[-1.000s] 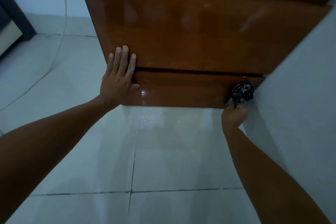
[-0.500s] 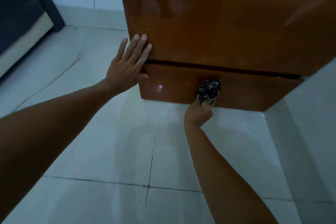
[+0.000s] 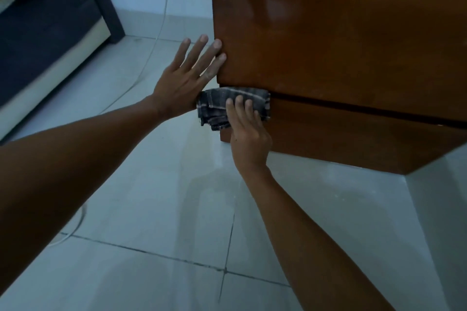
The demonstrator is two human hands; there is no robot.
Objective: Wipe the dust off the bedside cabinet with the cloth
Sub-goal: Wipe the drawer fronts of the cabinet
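Note:
The glossy brown wooden bedside cabinet fills the upper right, with a dark gap between its upper panel and its lower drawer front. A dark checked cloth lies flat against the left end of the lower drawer front. My right hand presses it there with flat fingers. My left hand is spread open, its fingertips resting on the left edge of the upper panel, just above and left of the cloth.
Pale tiled floor with dark grout lines lies below. A dark bed frame stands at the left. A thin white cable runs down the wall and across the floor. A white wall adjoins the cabinet's right side.
My right hand has swept the cloth leftward along the lower drawer front, from its right end to its left end. The cloth is now spread flat instead of bunched. The view has shifted left.

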